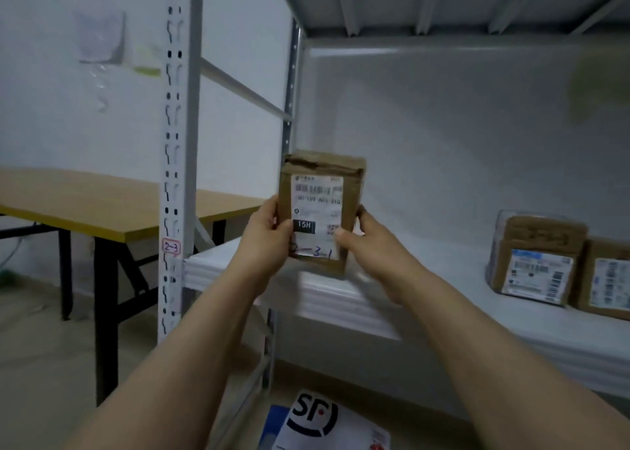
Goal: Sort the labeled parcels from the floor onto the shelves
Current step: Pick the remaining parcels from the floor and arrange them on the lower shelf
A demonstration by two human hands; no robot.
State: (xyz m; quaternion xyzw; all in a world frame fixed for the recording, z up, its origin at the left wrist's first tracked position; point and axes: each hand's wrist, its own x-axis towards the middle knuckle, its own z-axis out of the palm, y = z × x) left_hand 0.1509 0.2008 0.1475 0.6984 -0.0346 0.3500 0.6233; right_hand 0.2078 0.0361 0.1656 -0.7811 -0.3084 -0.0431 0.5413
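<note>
Cardboard parcel (320,168) held upright in both hands, in front of the white shelf (443,289).
Head view: the left hand (269,238) grips its left edge and the right hand (371,248) its right, thumbs on the label (317,197) handwritten 2-3-1. Another parcel (535,262) stands on the shelf at right, and the tag (171,247) on the upright reads 2-3.

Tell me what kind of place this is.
Likely a parcel storeroom: metal shelving with a 2-3 tag, labeled parcels on its shelf, a brown parcel gripped by the left hand and right hand.
</note>
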